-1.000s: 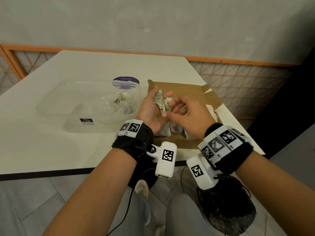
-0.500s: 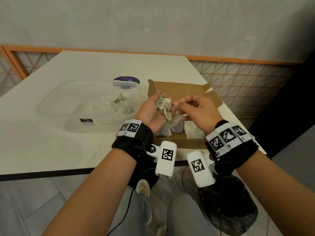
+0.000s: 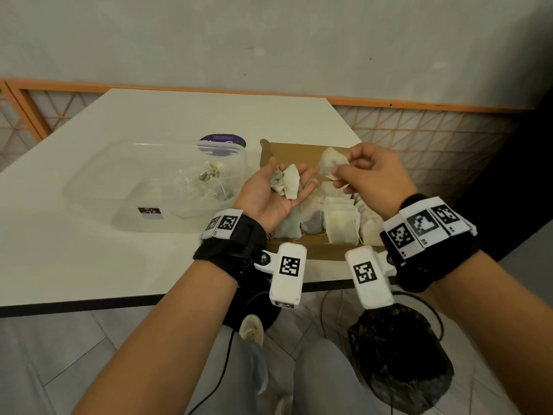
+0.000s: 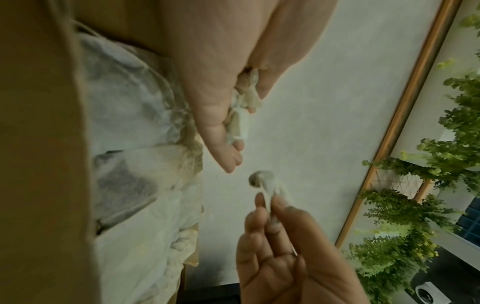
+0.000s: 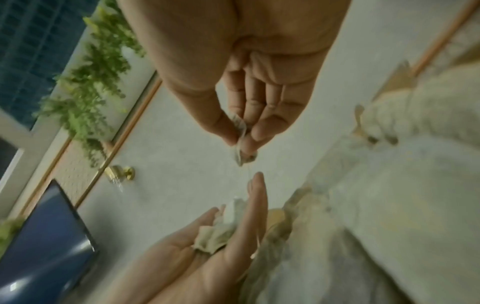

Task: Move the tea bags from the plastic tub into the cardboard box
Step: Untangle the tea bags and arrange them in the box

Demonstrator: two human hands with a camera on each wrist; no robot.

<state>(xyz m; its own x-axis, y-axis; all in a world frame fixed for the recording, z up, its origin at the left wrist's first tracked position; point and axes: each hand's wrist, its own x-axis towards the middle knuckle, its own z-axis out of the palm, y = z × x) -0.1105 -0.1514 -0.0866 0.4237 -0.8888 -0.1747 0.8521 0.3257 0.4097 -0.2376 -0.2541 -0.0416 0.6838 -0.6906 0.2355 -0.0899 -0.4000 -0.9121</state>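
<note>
A clear plastic tub [image 3: 134, 187] on the white table holds a few crumpled tea bags [image 3: 212, 178]. To its right is the brown cardboard box [image 3: 287, 151], where several tea bags [image 3: 341, 223] stand in a row. My left hand [image 3: 290, 173] hovers palm up over the box's left side. A small bunch of tea bags [image 3: 284, 184] lies in its cupped palm [image 5: 215, 236]. My right hand [image 3: 338, 170] pinches one tea bag [image 3: 329, 163] between thumb and fingers above the box, just right of the left hand [image 4: 262, 181].
A round purple-topped item [image 3: 222, 140] stands behind the tub. The box sits near the table's front right corner [image 3: 329, 286]. An orange-framed lattice rail [image 3: 419, 139] runs behind the table. A black bag [image 3: 398, 360] lies on the floor by my legs.
My right hand has drawn one tea bag out of the bunch and moved up and to the right. My left hand has stayed over the box, its palm now more spread.
</note>
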